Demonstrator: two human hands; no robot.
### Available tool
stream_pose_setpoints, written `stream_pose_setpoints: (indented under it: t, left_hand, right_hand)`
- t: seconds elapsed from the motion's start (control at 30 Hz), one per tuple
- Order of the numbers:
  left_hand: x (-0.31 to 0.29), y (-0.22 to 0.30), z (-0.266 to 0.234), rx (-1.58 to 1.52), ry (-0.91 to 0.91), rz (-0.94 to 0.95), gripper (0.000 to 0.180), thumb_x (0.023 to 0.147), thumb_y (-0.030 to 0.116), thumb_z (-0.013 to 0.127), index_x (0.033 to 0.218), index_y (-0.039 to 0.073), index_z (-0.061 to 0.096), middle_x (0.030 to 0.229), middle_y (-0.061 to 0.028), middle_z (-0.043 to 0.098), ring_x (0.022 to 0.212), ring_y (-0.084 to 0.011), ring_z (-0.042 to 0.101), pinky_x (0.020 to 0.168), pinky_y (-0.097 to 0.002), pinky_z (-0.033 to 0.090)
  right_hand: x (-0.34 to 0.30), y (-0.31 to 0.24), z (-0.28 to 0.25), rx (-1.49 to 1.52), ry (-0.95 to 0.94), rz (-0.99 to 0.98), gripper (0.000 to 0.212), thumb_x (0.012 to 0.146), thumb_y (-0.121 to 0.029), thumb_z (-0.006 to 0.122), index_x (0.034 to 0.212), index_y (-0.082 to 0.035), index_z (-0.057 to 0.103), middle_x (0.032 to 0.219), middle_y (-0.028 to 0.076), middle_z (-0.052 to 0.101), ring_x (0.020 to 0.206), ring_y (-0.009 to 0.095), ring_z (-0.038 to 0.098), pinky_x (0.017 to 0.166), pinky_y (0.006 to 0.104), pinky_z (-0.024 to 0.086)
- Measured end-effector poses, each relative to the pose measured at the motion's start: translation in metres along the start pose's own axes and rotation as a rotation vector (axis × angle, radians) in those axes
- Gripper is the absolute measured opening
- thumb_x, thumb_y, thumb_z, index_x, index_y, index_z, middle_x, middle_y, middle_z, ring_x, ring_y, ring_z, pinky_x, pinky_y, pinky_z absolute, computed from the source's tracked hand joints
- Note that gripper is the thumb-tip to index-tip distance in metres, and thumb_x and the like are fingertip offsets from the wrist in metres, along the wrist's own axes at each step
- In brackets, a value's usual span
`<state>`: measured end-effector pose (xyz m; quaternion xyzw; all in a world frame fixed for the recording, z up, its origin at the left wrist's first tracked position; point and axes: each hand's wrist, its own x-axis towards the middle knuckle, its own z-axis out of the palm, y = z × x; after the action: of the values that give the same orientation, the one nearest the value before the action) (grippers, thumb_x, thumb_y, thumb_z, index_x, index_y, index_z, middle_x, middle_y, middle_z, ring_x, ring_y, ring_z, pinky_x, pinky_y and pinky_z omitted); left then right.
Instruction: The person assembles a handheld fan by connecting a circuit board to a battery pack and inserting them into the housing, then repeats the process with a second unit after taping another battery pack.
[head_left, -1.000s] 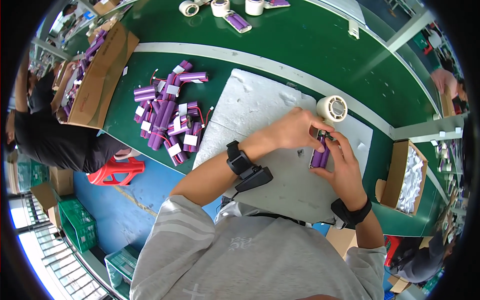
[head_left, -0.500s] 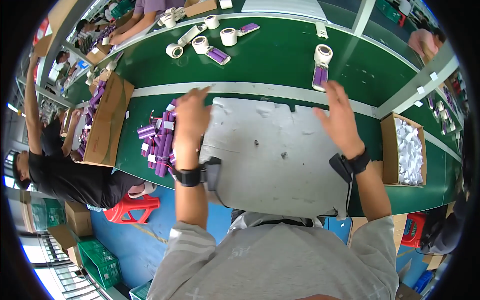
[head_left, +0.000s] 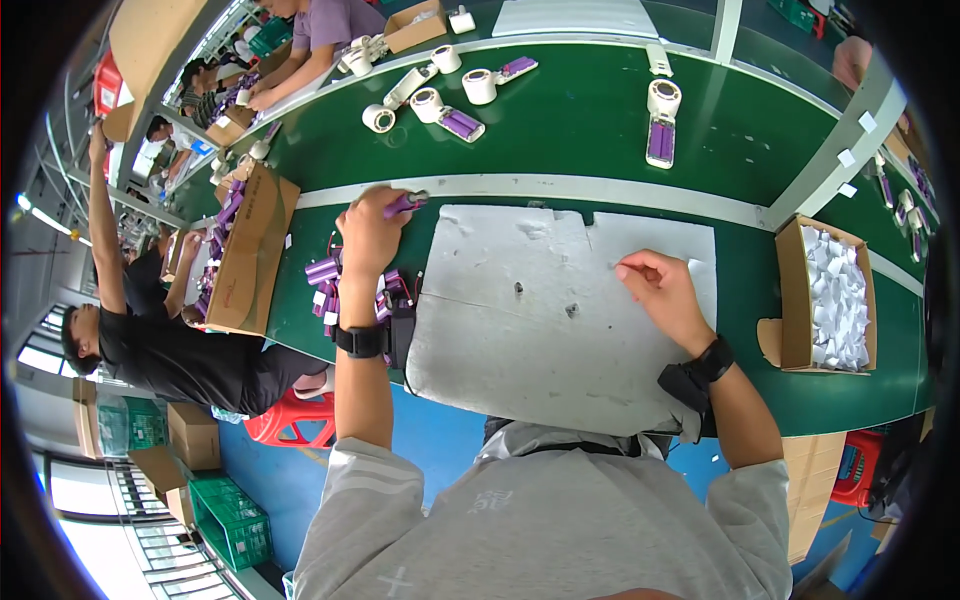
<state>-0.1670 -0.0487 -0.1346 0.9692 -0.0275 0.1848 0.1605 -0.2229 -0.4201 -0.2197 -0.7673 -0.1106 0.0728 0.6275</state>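
My left hand [head_left: 368, 232] grips a purple battery pack [head_left: 404, 205] lifted above a heap of purple battery packs [head_left: 345, 288] at the left edge of a grey foam mat [head_left: 560, 320]. My right hand [head_left: 657, 287] rests over the mat's right part with its fingers curled and the fingertips pinched together; I cannot see anything in it. A finished purple pack with a tape roll on top [head_left: 661, 122] stands farther off on the green table [head_left: 560, 140].
Tape rolls [head_left: 480, 86] and another purple pack [head_left: 462, 124] lie at the back. A cardboard box of white slips [head_left: 835, 295] stands to the right, a box with purple cells [head_left: 250, 250] to the left. A person in black [head_left: 170, 350] works at the left.
Both hands were together on a purple pack by a tape roll. They reached to the table's far side. Now the left hand holds a new pack from the heap and the right is back over the mat.
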Motion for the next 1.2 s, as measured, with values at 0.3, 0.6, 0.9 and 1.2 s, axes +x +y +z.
stream_pose_setpoints:
  t: [0.3,0.6,0.9,1.2]
  left_hand:
    - [-0.036,0.149,-0.001,-0.494,-0.34,0.716,0.043,0.077,0.013,0.074,0.118,0.009,0.063,0.119,-0.0144,0.062,0.109,-0.0345,0.059,0.091,-0.04,0.049]
    - [0.183,-0.016,0.056,-0.085,-0.233,0.09,0.047,0.079,0.023,0.071,0.124,0.014,0.059,0.125,-0.0163,0.058,0.11,-0.0301,0.059,0.094,-0.0369,0.047]
    - [0.335,-0.19,0.144,0.302,-0.203,-0.073,0.063,0.073,0.039,0.072,0.128,0.013,0.056,0.124,-0.0168,0.059,0.114,-0.0322,0.057,0.096,-0.0409,0.046]
    - [0.304,-0.13,0.1,0.215,-0.134,-0.222,0.059,0.072,0.036,0.074,0.12,0.006,0.06,0.114,-0.0182,0.064,0.107,-0.0287,0.063,0.09,-0.04,0.05]
  right_hand:
    - [-0.014,-0.062,0.015,0.885,-0.184,0.475,0.031,0.096,-0.025,0.052,0.122,-0.008,0.051,0.075,0.003,0.059,0.059,0.011,0.057,0.045,0.0234,0.043]
    - [-0.006,-0.031,-0.001,0.672,-0.208,0.383,0.038,0.087,-0.013,0.057,0.123,-0.007,0.046,0.069,0.003,0.048,0.049,0.01,0.045,0.044,0.0257,0.038]
    - [0.002,-0.034,0.004,0.718,-0.222,0.386,0.043,0.083,-0.004,0.055,0.125,-0.005,0.044,0.071,0.005,0.046,0.055,0.013,0.047,0.052,0.031,0.045]
    - [0.008,-0.033,0.003,0.711,-0.225,0.42,0.039,0.082,-0.003,0.056,0.12,-0.004,0.046,0.073,0.006,0.049,0.056,0.014,0.048,0.055,0.0328,0.047]
